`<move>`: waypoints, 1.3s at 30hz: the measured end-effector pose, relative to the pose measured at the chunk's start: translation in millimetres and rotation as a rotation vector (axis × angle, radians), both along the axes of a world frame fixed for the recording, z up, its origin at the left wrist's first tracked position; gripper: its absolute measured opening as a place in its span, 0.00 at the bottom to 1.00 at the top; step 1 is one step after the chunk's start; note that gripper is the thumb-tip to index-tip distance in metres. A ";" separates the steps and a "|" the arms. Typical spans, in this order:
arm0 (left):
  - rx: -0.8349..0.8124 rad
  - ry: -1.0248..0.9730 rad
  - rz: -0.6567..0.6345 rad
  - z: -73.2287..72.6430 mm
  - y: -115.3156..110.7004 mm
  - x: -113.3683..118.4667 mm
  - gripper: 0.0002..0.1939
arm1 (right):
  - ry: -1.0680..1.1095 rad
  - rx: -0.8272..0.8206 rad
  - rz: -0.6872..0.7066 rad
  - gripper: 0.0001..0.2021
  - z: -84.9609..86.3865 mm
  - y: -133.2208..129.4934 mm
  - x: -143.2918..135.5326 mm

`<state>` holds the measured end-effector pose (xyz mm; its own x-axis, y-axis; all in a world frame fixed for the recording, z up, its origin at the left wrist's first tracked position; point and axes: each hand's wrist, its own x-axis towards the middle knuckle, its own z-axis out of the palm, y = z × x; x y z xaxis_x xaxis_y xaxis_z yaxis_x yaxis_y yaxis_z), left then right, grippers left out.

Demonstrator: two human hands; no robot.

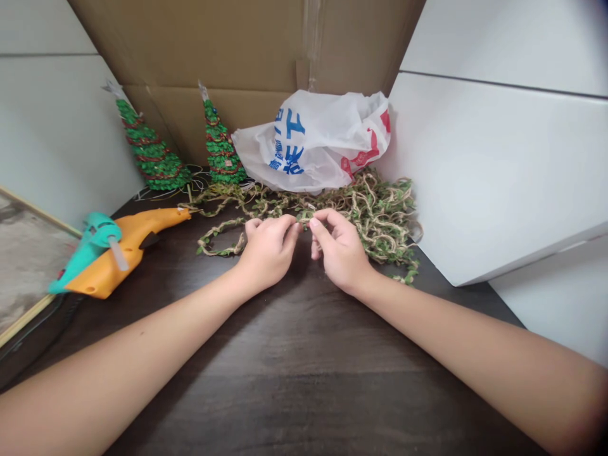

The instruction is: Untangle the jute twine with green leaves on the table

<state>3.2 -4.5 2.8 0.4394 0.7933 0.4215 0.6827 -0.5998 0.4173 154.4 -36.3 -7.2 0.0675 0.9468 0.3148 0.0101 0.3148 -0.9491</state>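
A tangle of jute twine with small green leaves (pixel 380 212) lies on the dark wooden table (pixel 294 373), spreading from the middle to the right. My left hand (pixel 267 248) and my right hand (pixel 339 248) meet at the table's middle. Both pinch the same strand of the leafy twine (pixel 304 217) between thumb and fingertips, a few centimetres apart. A loose loop of the twine (pixel 218 237) runs off to the left of my left hand.
An orange and teal glue gun (pixel 114 250) lies at the left. Two small green cone trees (pixel 152 152) (pixel 221 149) stand at the back. A white plastic bag (pixel 316 142) leans on a cardboard box (pixel 237 57). White boards (pixel 498 171) wall the right side.
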 end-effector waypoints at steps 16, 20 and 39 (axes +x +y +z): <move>0.153 -0.355 -0.333 1.1 -8.8 -5.7 0.09 | -0.117 0.018 0.081 0.14 6.3 -3.6 -1.1; 0.133 -0.350 -0.292 -1.2 -5.5 -4.0 0.10 | -0.214 0.042 0.080 0.17 3.9 -3.2 -0.4; 0.017 -0.129 0.005 6.5 -3.6 -1.5 0.11 | -0.348 -0.015 0.005 0.10 5.5 -6.7 -2.1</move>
